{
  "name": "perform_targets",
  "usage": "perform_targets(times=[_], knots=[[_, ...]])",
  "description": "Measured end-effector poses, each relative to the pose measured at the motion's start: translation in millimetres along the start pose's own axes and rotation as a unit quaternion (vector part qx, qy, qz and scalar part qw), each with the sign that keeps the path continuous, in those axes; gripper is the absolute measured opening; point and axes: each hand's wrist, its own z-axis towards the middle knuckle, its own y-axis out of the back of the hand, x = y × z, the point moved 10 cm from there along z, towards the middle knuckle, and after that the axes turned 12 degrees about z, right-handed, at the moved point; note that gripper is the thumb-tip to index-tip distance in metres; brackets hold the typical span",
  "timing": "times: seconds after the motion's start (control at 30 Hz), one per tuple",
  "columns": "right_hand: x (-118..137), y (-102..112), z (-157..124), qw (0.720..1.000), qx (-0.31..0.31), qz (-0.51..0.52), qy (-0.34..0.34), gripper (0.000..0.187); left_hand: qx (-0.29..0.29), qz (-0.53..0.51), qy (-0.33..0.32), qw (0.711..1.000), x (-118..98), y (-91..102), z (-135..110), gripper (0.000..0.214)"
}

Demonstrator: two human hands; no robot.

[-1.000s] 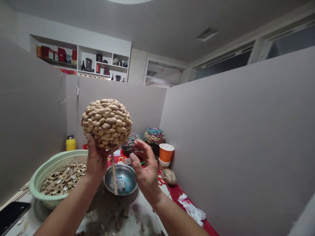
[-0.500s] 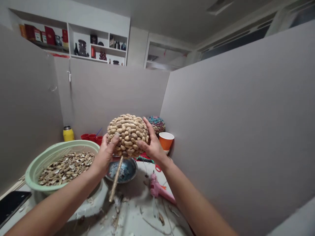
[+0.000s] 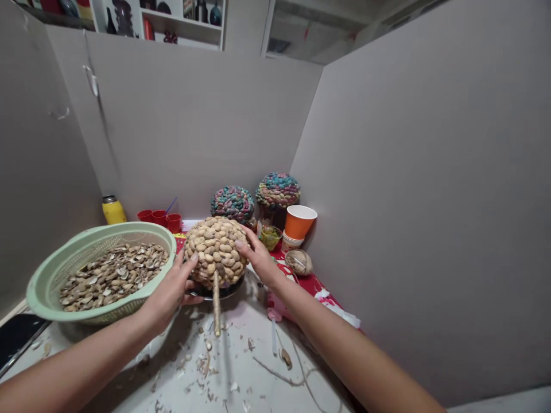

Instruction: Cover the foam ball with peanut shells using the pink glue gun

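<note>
Peanut ball: the peanut ball [image 3: 217, 246] is held above the table [image 3: 249, 384], its stem [image 3: 216, 310] slanting down toward the wearer.
Done: on the side in view, whole nuts cover the ball closely, and the stem looks wrapped along its length.
Left: hard to judge; the far side is hidden, and a darker spot by the stem's top is too small to read. The nuts are plain, unlike the coloured balls [image 3: 232, 202] behind the peanut ball.
Left hand: the left hand [image 3: 172, 289] grips its lower left side.
Right hand: the right hand [image 3: 262, 263] grips its right side.
Green basket: left of the peanut ball, the green basket [image 3: 99, 314] holds many shells [image 3: 114, 275].
Dark bowl: just below the peanut ball, the dark bowl [image 3: 232, 288] has hidden contents; contact is unclear.
Red cups: behind and left of it, red cups [image 3: 159, 217], contents unseen.
Orange cup: behind and right of it, the orange cup [image 3: 299, 223] sits on pale cups [image 3: 290, 244].
</note>
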Motion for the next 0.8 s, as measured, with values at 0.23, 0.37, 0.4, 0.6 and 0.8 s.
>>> perform_targets(times=[0.23,0.37,0.4,0.6,0.8], knots=[[-30,10,3,0.998,0.016,-0.044,-0.035,0.067,-0.066,0.225,-0.025,0.972,5,13.5,-1,0.085],[-35,16,2,0.997,0.019,-0.065,-0.046,0.061,-0.066,0.341,-0.07,0.935,5,15.9,1,0.09],[-34,16,1,0.996,0.022,-0.069,-0.048,0.061,-0.071,0.374,-0.08,0.921,5,18.2,1,0.092],[-27,12,-3,0.993,0.039,-0.102,-0.046,0.06,-0.109,0.575,-0.226,0.779,-4,23.5,-14,0.074],[-24,14,-3,0.989,0.053,-0.14,-0.023,0.055,-0.103,0.677,-0.441,0.58,-7,-0.9,-51,0.076]])
